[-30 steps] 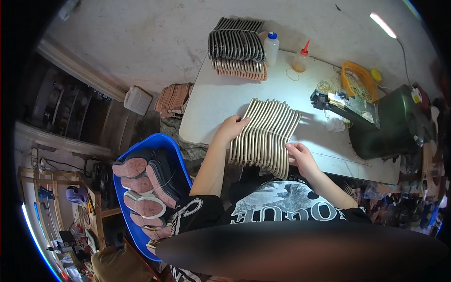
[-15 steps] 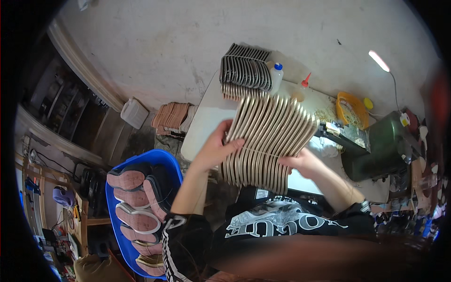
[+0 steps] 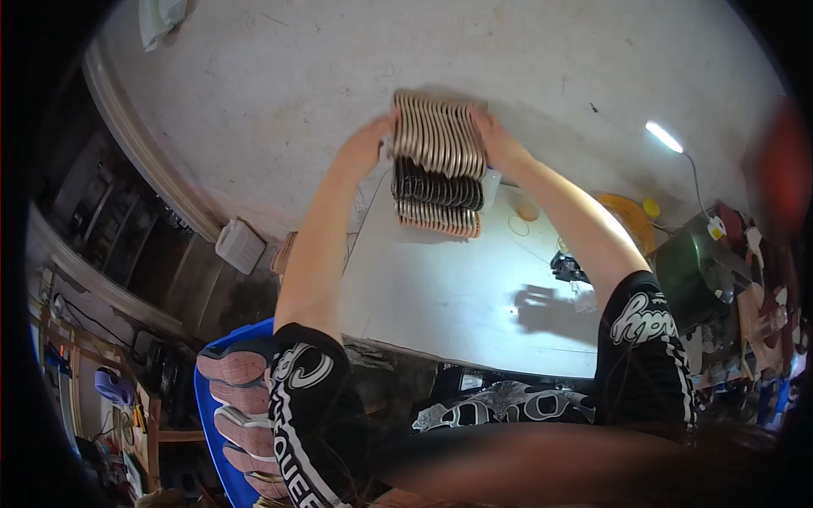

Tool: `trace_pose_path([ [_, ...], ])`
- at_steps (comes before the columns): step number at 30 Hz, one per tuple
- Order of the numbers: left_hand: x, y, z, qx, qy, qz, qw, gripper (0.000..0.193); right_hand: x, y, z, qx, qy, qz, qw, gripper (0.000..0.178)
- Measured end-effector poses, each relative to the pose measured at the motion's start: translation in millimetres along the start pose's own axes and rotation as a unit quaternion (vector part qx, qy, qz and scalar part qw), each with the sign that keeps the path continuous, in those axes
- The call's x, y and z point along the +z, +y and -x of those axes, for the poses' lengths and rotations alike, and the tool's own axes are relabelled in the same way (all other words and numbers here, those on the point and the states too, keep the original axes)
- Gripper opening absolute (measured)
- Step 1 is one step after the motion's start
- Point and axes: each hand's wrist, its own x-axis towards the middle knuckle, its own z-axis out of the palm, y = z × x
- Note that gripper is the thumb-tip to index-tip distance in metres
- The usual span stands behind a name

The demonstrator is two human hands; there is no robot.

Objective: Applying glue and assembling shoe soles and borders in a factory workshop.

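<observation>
The two hands hold one tan bundle (image 3: 436, 131) of thin curved soles between them at upper centre of the frame, the left hand (image 3: 373, 140) against its left end and the right hand (image 3: 501, 146) against its right end. The bundle thus lies directly between the hands, and neither is clearly nearer, since both appear to touch it; the fingers on its far side are hidden. The row of soles runs across the frame from left to right, dipping slightly toward the right, while each sole's own long axis runs up and down, one end pointing to the top edge and the other back toward the person's body. Just below in the frame is a dark bundle (image 3: 436, 186), its edges lined up much the same way, with a paler bundle (image 3: 436, 220) below that. The tan bundle covers the dark one's upper part, but whether it rests on it or hangs just above cannot be told. These stand at the far end of the white counter (image 3: 432, 296), near the wall. A bottle (image 3: 491, 179) shows partly beside the right forearm. Farther out, a lit lamp (image 3: 664, 136) is at upper right, and a blue tub (image 3: 208, 406) of soles at lower left.
</observation>
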Motion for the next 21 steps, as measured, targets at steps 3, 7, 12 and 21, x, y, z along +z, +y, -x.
trace_pose_path([
  [3,22,-40,3,-0.011,-0.006,-0.031,0.999,0.060,22,22,0,-0.004,-0.137,0.062,0.989,0.066],
  [7,49,-59,2,-0.020,-0.006,0.160,0.987,0.057,23,25,12,0.154,-0.184,-0.147,0.960,0.065],
  [12,44,-111,52,-0.148,0.100,0.168,0.969,0.055,76,-30,69,0.239,0.091,-0.385,0.887,0.065],
  [21,5,-6,320,-0.263,0.082,-0.204,0.940,0.059,42,-107,311,0.027,-0.216,-0.256,0.942,0.056],
])
